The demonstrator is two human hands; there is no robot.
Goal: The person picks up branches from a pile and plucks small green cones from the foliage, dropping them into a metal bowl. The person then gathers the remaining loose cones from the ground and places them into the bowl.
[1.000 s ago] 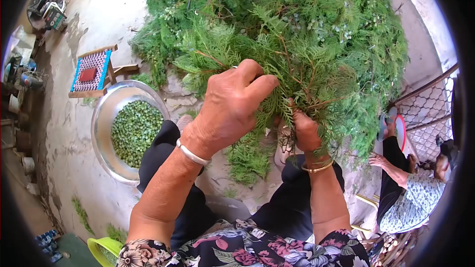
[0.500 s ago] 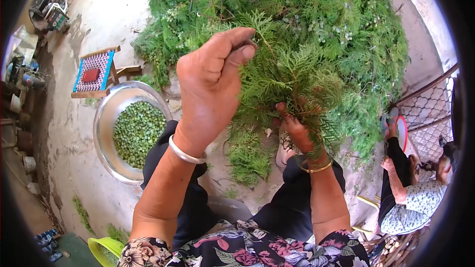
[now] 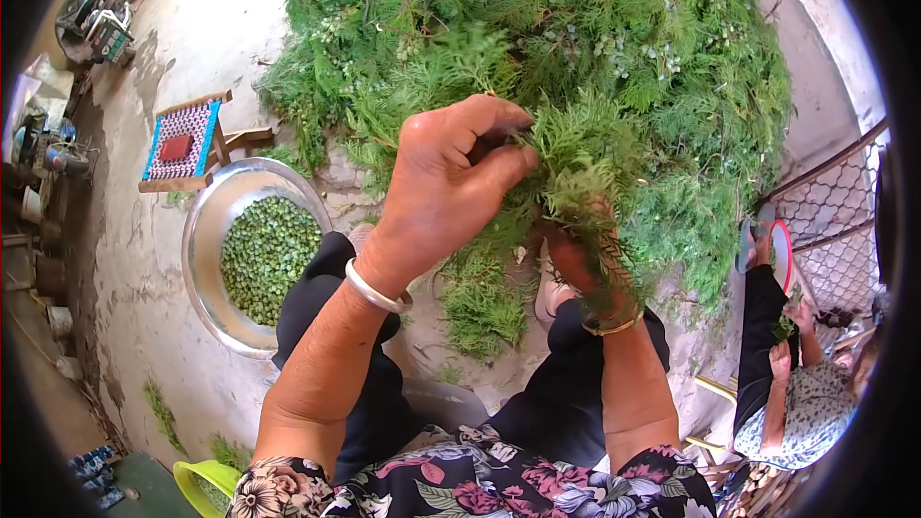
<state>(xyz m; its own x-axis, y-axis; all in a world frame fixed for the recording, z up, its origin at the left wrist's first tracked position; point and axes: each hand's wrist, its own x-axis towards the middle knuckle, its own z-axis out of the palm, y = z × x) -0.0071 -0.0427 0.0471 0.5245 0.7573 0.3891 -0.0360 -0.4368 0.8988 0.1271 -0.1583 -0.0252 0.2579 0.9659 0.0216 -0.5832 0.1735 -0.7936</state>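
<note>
My right hand (image 3: 578,259) is wrapped round a leafy evergreen branch (image 3: 585,149) with flat, feathery green sprays, which hide part of the fingers. My left hand (image 3: 456,182), a silver bangle at its wrist, is closed in a pinch at the left edge of that branch. Whatever lies between its thumb and finger is hidden. Beyond both hands spreads a big heap of cut evergreen branches (image 3: 672,86) with small pale berries among them. To the left stands a wide metal basin (image 3: 204,273) holding many small green cones (image 3: 269,254).
A low woven stool (image 3: 179,146) with a red object on it stands behind the basin. Loose sprigs (image 3: 484,312) lie on the ground between my feet. At the right, another person (image 3: 801,403) sits beside a mesh fence (image 3: 830,211). A yellow-green container (image 3: 200,489) is at the lower left.
My left hand has moved right and down, closer to the branch in my right hand. The branch has shifted and bunched up. At the right, the other person's arms and body have moved.
</note>
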